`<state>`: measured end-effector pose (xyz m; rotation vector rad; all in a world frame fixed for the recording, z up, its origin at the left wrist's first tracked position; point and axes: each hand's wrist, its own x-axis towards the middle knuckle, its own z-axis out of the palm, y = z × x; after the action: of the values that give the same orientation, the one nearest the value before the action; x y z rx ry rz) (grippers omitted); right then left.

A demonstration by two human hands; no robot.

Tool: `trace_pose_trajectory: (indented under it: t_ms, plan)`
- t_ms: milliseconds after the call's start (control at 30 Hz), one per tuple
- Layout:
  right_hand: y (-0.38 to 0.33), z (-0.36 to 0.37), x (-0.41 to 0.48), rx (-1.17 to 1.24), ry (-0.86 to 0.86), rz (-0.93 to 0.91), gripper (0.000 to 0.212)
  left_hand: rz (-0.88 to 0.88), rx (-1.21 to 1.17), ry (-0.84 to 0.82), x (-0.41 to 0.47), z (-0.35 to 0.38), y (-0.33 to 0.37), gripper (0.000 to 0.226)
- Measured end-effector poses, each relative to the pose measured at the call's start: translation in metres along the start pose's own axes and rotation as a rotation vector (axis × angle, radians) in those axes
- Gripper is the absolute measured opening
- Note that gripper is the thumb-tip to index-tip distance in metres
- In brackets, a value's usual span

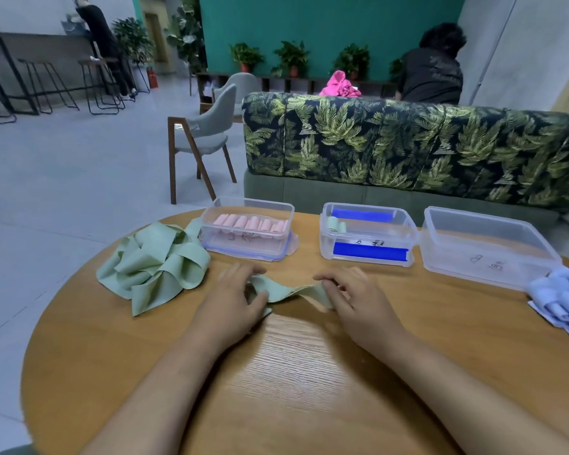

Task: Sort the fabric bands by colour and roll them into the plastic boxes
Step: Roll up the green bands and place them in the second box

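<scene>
Tabletop [293, 372]: green band [286, 292] held between left hand [234, 303] and right hand [358, 303].

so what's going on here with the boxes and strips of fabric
A person is sorting fabric bands at a wooden table. The left hand and right hand hold one green band between them on it. Pink rolls sit in the left box, a green roll in the middle box, and the right box holds nothing. A green pile and a light blue pile lie loose.
</scene>
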<state>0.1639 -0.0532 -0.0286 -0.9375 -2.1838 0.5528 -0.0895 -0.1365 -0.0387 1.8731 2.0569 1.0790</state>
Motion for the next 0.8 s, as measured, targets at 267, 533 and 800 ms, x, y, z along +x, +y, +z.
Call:
trace_pose_trajectory:
  t_ms: [267,533,800]
  plan:
    - [0.044,-0.075,-0.060,0.602,0.285,0.546,0.021,0.203,0.036,-0.272,-0.014,0.017,0.039,0.039]
    - [0.086,-0.104,-0.069,0.524,0.382,0.686,0.027,-0.095,-0.448,-0.289,-0.025,0.014,0.066,0.023]
    - [0.080,-0.094,-0.082,-0.170,0.209,0.451,0.020,0.020,0.066,-0.154,-0.020,0.022,0.054,0.020]
